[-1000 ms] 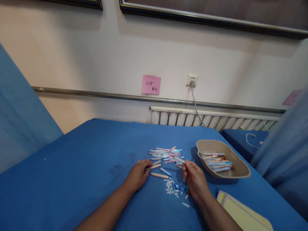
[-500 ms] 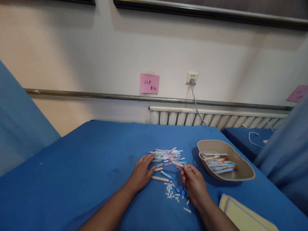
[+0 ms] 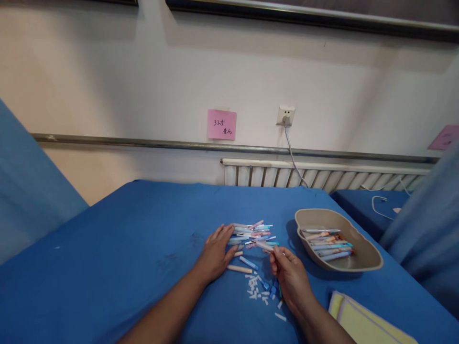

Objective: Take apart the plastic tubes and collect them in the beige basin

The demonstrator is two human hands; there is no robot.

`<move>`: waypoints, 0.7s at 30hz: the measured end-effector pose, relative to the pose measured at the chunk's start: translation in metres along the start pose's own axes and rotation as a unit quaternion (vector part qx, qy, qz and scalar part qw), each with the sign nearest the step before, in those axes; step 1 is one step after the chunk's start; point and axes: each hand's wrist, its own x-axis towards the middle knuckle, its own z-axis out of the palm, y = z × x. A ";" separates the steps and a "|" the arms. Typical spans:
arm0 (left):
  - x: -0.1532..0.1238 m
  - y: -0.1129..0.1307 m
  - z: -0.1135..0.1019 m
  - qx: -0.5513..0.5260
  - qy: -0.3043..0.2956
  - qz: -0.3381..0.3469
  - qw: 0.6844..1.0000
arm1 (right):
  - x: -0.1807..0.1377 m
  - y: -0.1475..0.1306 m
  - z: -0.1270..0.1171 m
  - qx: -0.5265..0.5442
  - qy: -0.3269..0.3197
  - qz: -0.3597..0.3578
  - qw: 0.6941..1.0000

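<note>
A loose pile of pens (image 3: 254, 232), pale blue, pink and white, lies in the middle of the blue-covered surface (image 3: 143, 267). My left hand (image 3: 214, 253) rests at the pile's left edge, fingers stretched out, fingertips on or against the pen ends. Between thumb and fingers, my right hand (image 3: 289, 272) pinches the end of a pale pink pen (image 3: 264, 246), whose other end reaches over the pile. Nearer to me are a blue tube-like piece (image 3: 248, 263), an orange-beige stick (image 3: 239, 269), small white pieces (image 3: 253, 286) and blue parts (image 3: 273, 289), some partly hidden by my right hand.
Right of the pile stands a beige bin (image 3: 362, 253) with several pens inside. A folded yellow cloth (image 3: 366, 317) lies at the front right. Behind the surface are a white radiator (image 3: 272, 176) and a plugged-in cable (image 3: 292, 153). Blue curtains (image 3: 426, 215) hang at both sides.
My left hand has shifted slightly right and up, further over the pens' left ends. The right hand keeps its pinch on the pink pen almost in place.
</note>
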 end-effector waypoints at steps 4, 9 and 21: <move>0.007 -0.001 -0.001 -0.010 -0.006 0.019 1.000 | 0.000 0.001 -0.001 -0.008 0.000 -0.004 1.000; 0.007 0.001 -0.013 -0.052 0.009 0.028 0.998 | 0.001 -0.001 -0.001 -0.010 0.010 -0.003 1.000; 0.004 -0.001 -0.009 -0.041 0.028 0.017 0.999 | 0.000 0.001 -0.001 -0.005 0.006 0.004 1.000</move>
